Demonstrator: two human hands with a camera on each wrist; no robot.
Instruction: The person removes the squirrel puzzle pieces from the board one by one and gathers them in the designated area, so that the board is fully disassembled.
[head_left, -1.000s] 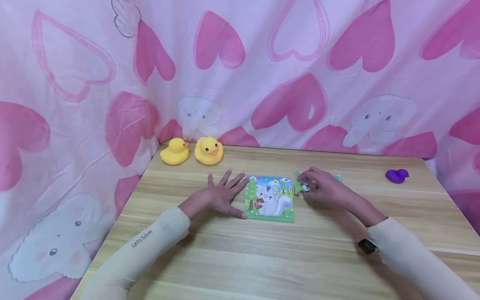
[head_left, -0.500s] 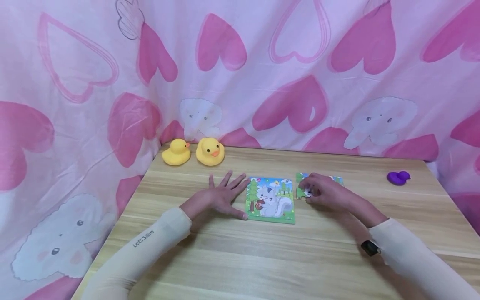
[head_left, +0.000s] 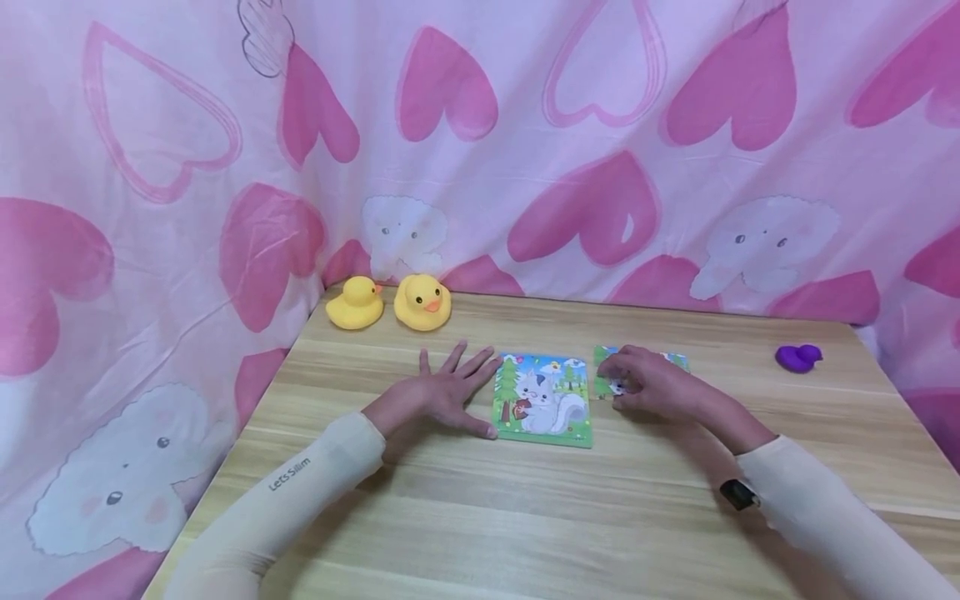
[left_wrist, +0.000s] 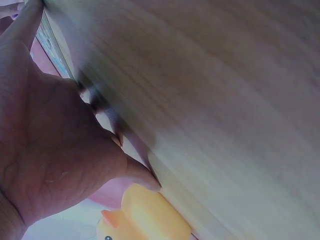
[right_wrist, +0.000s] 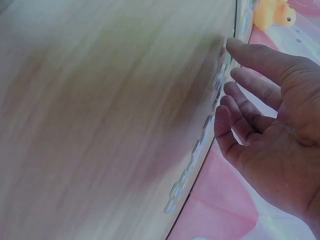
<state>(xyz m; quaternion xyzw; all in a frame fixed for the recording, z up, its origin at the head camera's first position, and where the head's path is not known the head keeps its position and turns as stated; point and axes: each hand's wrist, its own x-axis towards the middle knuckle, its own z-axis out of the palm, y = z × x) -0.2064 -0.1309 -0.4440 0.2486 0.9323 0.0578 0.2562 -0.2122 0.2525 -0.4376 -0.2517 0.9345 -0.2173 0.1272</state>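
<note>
In the head view, my left hand (head_left: 442, 392) lies on the table with its fingers spread, its thumb and forefinger tips at the left edge of a square picture board (head_left: 543, 404) showing a grey squirrel. The same hand (left_wrist: 55, 135) fills the left of the left wrist view. Just right of the board, my right hand (head_left: 652, 379) rests loosely bent fingertips on flat jigsaw puzzle pieces (head_left: 603, 383), covering most of them. From the side, the right hand (right_wrist: 280, 120) has its thumb and fingers apart, touching the thin row of puzzle pieces (right_wrist: 187, 170).
Two yellow rubber ducks (head_left: 355, 302) stand at the table's back left. A small purple duck (head_left: 798, 358) sits at the far right. Behind the wooden table (head_left: 510, 525) hangs a pink curtain (head_left: 480, 192) with hearts.
A small notch seen at the puzzle's lower left corner half a second ago looks closed now. The right fingers have shifted slightly on the pieces; the left hand stays in place.
</note>
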